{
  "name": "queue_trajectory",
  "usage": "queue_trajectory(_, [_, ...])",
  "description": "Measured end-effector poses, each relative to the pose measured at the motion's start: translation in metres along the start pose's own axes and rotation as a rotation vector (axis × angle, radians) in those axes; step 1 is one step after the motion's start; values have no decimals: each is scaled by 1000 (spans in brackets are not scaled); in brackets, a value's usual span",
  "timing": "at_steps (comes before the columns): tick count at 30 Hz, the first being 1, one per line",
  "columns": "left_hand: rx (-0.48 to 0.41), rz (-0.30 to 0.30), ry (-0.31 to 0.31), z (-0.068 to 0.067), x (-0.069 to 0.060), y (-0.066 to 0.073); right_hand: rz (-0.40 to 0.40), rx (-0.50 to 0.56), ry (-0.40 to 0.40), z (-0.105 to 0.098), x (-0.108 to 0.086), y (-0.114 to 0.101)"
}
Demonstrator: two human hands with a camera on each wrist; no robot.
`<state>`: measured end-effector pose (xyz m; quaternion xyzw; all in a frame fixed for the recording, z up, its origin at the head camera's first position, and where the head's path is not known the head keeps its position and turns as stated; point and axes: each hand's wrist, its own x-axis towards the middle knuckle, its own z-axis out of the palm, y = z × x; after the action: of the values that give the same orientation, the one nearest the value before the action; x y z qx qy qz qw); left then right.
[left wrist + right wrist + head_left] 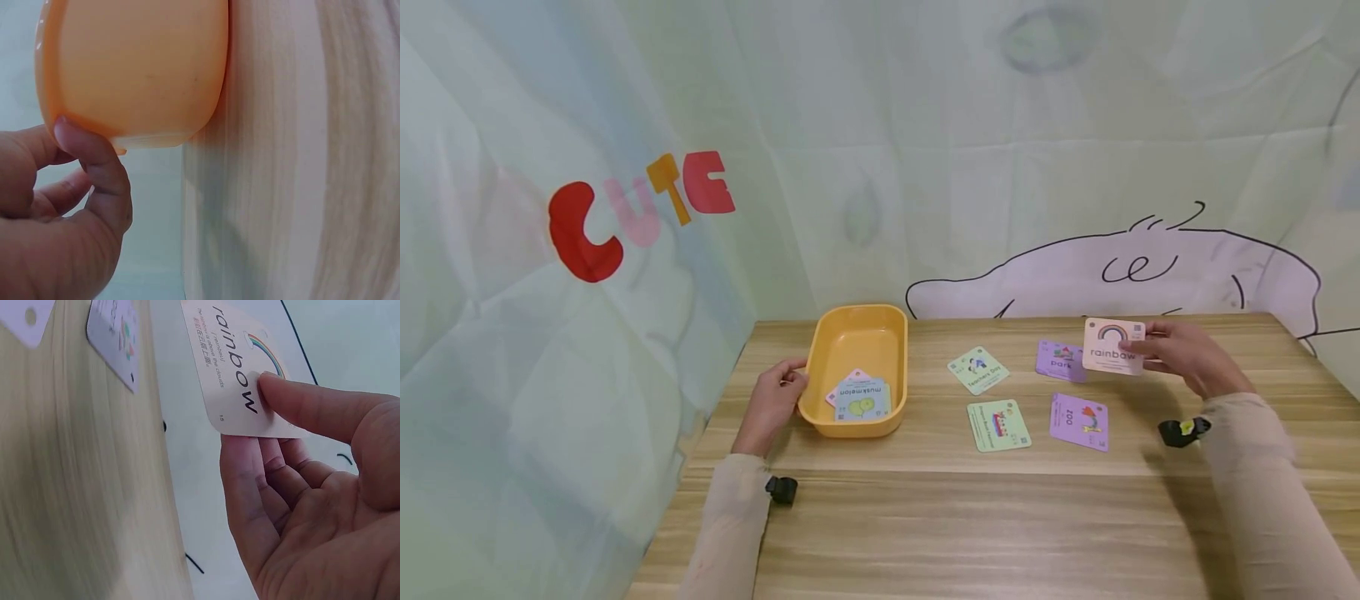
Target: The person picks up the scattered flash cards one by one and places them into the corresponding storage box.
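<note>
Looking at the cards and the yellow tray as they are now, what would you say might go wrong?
The right hand pinches the rainbow card by one side, so it might slip or flip.

In the head view, that card overlaps the edge of the park card; lowering it there could cover or nudge it.

The left hand grips the rim of the yellow tray, so a tug might shift the muskmelon card inside.

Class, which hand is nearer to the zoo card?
Right. The right hand holds the rainbow card beyond the zoo card, to its right; the left hand grips the tray, farther away to the left.
</note>
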<state>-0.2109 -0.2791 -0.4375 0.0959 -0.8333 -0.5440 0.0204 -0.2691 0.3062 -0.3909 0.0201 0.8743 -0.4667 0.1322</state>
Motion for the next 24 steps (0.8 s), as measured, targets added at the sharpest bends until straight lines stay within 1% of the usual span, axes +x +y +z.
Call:
queue_trajectory(6, [8, 0, 1, 0, 0, 0, 15, -33, 6, 8, 0, -13])
queue_trajectory(11, [6, 14, -3, -1, -1, 0, 5, -31, 5, 16, 1, -26])
queue_trajectory(15, [10, 13, -3, -1, -1, 0, -24, -13, -1, 23, 1, -36])
queue_trajectory(21, [10, 6, -3, -1, -1, 0, -57, 49, -8, 38, 1, -53])
queue_trajectory(24, [10, 6, -1, 0, -1, 0, -73, 55, -12, 45, 1, -61])
